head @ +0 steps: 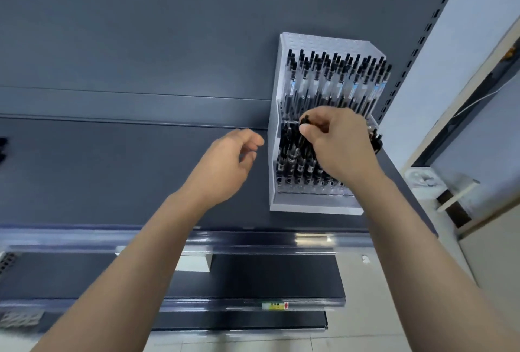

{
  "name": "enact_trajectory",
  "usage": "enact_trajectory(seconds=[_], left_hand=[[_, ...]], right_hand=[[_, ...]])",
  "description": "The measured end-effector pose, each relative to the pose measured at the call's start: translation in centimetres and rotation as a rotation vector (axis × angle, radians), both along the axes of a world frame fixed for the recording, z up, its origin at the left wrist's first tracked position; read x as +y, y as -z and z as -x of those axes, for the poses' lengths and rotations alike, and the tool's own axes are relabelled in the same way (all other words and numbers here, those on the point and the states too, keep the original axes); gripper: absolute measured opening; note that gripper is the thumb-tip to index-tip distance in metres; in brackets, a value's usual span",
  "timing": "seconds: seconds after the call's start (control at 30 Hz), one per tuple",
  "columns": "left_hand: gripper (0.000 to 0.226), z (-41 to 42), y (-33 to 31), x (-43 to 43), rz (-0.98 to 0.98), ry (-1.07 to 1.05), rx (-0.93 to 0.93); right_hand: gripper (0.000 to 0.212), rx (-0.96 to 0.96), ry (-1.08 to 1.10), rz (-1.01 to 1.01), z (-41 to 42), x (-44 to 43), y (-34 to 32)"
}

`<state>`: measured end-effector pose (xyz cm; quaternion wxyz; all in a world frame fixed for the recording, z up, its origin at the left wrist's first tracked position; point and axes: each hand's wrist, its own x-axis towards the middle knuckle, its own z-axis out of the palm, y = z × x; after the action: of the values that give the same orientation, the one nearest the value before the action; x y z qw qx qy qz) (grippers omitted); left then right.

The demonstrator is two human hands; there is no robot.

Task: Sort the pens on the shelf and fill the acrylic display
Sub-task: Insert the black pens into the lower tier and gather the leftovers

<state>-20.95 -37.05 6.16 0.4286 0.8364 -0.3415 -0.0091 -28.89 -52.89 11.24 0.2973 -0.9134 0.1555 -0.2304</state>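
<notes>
A white-framed acrylic display (315, 206) stands on the dark shelf (118, 171) at the right. Its upper tier holds several clear-barrelled pens with black caps (334, 81). The lower tier holds several black pens (292, 163). My right hand (337, 143) hovers over the lower tier and pinches a black pen (303, 129) between thumb and fingers. More black pens (375, 140) stick out past the far side of that hand. My left hand (228, 166) hangs to the left of the display with loosely curled fingers, holding nothing.
A shelf upright with slots (422, 33) runs behind the display at the right. Below are two lower shelves with clear price rails (253, 239). Dark items (2, 149) lie at the far left edge. A white door handle (455, 191) sits to the right.
</notes>
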Motion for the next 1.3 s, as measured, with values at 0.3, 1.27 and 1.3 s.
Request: enact_trajectory(seconds=[0.3,1.27,1.3], left_hand=[[0.025,-2.0,-0.3,0.6,-0.023,0.153,-0.106],[0.023,-4.4,-0.2,4.4,-0.191,0.371,-0.463],[0.024,-4.3,-0.3,4.4,-0.186,0.368,-0.454]], right_hand=[[0.014,0.072,0.166,0.026,-1.2,1.8,1.0],[0.011,0.187,0.467,0.104,-2.9,6.4,2.6],[0.011,0.191,0.465,0.103,-3.0,6.4,2.6]])
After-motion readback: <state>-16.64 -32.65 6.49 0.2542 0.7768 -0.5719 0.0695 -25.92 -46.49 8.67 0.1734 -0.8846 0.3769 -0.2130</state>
